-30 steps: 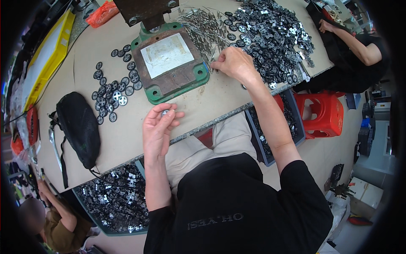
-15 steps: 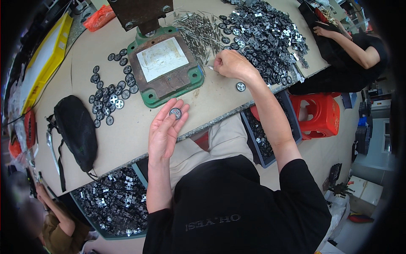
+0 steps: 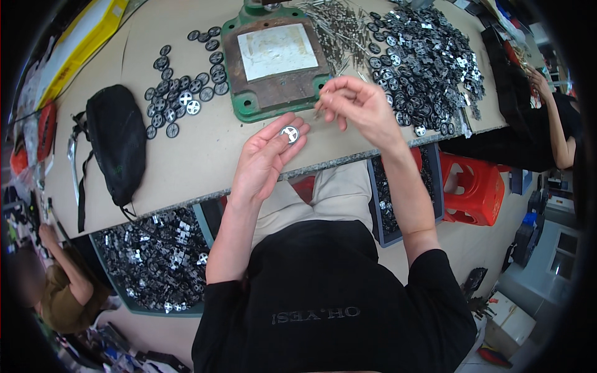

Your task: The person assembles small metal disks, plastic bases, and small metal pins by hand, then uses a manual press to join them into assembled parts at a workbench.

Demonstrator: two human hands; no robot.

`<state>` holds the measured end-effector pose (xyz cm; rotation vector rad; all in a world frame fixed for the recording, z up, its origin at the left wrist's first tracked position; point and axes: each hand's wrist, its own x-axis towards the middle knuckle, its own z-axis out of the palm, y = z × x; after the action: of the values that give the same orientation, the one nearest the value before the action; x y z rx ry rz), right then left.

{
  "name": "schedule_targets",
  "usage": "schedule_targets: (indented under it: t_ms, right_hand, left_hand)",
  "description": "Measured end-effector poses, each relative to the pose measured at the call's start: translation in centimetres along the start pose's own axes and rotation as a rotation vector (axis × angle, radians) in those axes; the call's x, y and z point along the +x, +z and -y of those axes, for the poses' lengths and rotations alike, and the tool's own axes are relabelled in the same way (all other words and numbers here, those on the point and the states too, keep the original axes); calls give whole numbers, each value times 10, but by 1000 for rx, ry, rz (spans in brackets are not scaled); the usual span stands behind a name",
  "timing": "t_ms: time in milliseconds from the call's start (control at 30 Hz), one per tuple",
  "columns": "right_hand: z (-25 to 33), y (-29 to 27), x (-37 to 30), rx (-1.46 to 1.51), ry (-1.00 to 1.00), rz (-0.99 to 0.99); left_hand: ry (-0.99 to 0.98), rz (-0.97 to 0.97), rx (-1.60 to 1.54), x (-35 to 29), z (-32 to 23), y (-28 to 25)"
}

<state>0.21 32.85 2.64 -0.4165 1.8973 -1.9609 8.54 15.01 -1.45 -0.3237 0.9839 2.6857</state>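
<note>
The wheel (image 3: 290, 133) in the left hand (image 3: 264, 158) showed a silvery white cross inside a dark rim. The scattered wheels (image 3: 171, 115) were black, a couple with bright white crosses. The press base (image 3: 249, 113) was green, its plate (image 3: 273, 94) rusty brown, and the sheet (image 3: 278, 51) on it white with yellowish stains. The pins (image 3: 336, 28) were silver-grey. The table (image 3: 193, 165) was beige with a speckled grey edge, the bag (image 3: 115, 146) black, the stool (image 3: 476, 189) bright red, the trousers (image 3: 339, 189) cream, and the shirt (image 3: 323, 267) black with faint grey lettering.
</note>
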Motion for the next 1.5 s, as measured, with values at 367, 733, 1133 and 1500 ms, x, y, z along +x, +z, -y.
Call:
schedule_targets:
  t_ms: [367,733,1133,1500]
  right_hand:
    - [-29,34,-12,75,15,-10]
    - [-32,39,-15,-255,-320,-50]
    - [-11,22,-22,-149,-246,10]
    - [1,-195,102,-1441,27,-697]
  left_hand:
    - [3,48,42,-2,1,-1]
    - [-5,22,41,-2,3,-4]
    - [0,60,47,-4,6,0]
    - [-42,162,-9,3,6,-5]
